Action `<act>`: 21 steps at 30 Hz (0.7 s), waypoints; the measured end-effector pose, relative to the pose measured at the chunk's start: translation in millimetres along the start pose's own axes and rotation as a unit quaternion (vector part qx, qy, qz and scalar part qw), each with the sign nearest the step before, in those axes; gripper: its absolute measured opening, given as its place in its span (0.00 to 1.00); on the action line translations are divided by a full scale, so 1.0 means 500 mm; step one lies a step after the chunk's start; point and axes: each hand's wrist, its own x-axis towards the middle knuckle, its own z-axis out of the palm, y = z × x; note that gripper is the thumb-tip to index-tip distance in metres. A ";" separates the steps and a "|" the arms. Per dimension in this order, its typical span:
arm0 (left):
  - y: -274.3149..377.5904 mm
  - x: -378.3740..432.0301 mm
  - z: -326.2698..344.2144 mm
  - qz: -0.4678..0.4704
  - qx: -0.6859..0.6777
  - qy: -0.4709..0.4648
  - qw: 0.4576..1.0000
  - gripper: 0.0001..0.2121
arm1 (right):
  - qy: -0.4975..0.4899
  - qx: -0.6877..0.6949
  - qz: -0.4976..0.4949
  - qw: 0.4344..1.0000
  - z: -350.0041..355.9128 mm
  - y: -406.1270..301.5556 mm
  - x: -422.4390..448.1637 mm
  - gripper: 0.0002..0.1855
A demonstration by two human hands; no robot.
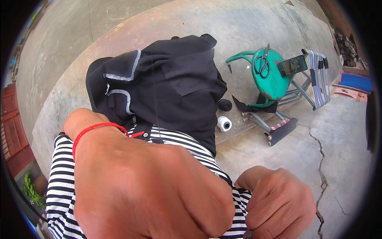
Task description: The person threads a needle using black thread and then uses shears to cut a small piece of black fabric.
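Observation:
My left hand (149, 185) fills the lower middle, close to the camera, with a red cord around its wrist. Its fingers curl away from view, so whatever they pinch is hidden. At the lower right is my right hand (277, 203), fingers bent inward and their tips mostly out of sight. Across my lap lies a black cloth garment (185, 65) with patterned grey-white trim (129, 100). A thin dark thread (154, 89) runs over the cloth down towards my left hand. Faint threads also show above my right hand.
A white thread spool (224, 123) and a black yarn ball (225, 105) rest on the concrete floor. Scissors (262, 66) and a smartphone (292, 66) lie on a green metal stool (273, 85). Beside it are a striped folding stool (318, 79) and black fabric scraps (241, 104).

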 end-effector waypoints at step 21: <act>-0.005 -0.013 -0.110 -0.118 0.465 0.077 0.874 0.09 | 0.283 0.012 0.182 0.942 0.008 0.173 -0.011 0.16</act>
